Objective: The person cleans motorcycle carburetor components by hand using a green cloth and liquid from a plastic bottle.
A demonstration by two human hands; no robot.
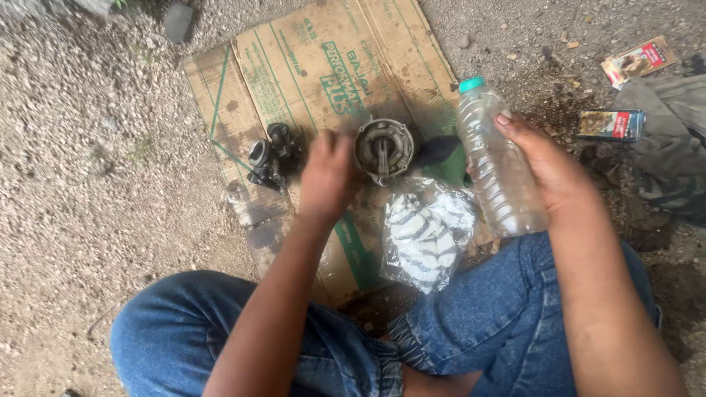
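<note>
Gravel ground, flattened cardboard (294,66) at frame centre. Right hand (548,173) wraps a clear plastic bottle (496,165), light, thin-walled, best gripped mid-body. Left hand (327,176), blurred, curls beside the round metal part (384,149); grip unclear.

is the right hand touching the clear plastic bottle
Touching. The head view shows the right hand wrapped around the side of the clear plastic bottle, fingers pressed against it, holding it above the cardboard.

On cardboard sheet (294,66): carburetor body (272,158) left of round metal part (384,149); plastic bag (426,231) in front.
</note>
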